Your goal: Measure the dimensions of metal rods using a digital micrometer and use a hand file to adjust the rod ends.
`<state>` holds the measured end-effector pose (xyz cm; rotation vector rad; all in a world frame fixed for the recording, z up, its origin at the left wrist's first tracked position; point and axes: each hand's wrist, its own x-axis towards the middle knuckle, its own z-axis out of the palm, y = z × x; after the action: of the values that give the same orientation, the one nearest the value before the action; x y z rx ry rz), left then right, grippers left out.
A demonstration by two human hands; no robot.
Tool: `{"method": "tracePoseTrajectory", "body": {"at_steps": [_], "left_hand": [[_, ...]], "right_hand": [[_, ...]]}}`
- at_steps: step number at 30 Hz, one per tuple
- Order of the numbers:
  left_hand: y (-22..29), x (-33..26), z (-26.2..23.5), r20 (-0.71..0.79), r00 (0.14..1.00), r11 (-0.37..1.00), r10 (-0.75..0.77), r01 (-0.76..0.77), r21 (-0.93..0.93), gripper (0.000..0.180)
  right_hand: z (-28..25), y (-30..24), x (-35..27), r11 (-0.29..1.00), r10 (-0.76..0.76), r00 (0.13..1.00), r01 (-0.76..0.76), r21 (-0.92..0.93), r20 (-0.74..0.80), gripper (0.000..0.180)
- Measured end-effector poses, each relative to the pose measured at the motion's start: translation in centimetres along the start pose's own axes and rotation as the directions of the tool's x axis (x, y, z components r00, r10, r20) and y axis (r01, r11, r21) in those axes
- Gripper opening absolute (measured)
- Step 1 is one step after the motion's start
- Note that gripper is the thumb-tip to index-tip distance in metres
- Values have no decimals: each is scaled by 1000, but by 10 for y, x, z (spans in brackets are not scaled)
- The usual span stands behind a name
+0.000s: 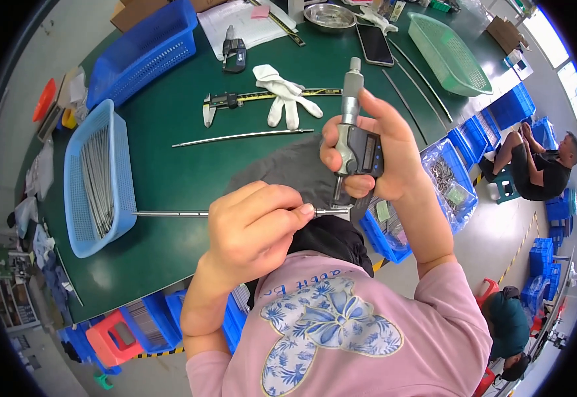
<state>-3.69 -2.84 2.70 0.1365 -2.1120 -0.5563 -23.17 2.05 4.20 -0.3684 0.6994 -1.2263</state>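
My right hand (388,142) grips a digital micrometer (353,92), its grey thimble pointing up and its small screen facing me. My left hand (255,225) is closed around a long thin metal rod (169,214), pinching it close to its right end. That end lies at the micrometer's measuring jaws; whether they touch it I cannot tell. The rod's far left end reaches the light blue basket (125,192), where many similar rods (96,172) stand bundled. Another metal rod (242,137) lies on the green table beyond my hands.
A caliper (235,99) lies under white gloves (282,92). Farther back are a second micrometer (233,53), a phone (374,45), a metal dish (330,16), a blue basket (149,53) and a green basket (447,56). Two other people sit at the right, away from the table.
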Motion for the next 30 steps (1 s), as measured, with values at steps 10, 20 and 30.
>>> {"method": "tracePoseTrajectory", "body": {"at_steps": [10,20,30], "left_hand": [[8,-6,-2,33,996,996,85,-86,39,14],[8,-5,-2,64,993,993,95,-99,57,13],[8,-5,-3,66,992,993,104,-108,51,13]], "right_hand": [[13,12,-9,993,91,995,-94,67,43,58],[14,11,-7,987,122,986,-133,95,113,56],[14,14,-4,983,125,987,-137,121,99,66]]}}
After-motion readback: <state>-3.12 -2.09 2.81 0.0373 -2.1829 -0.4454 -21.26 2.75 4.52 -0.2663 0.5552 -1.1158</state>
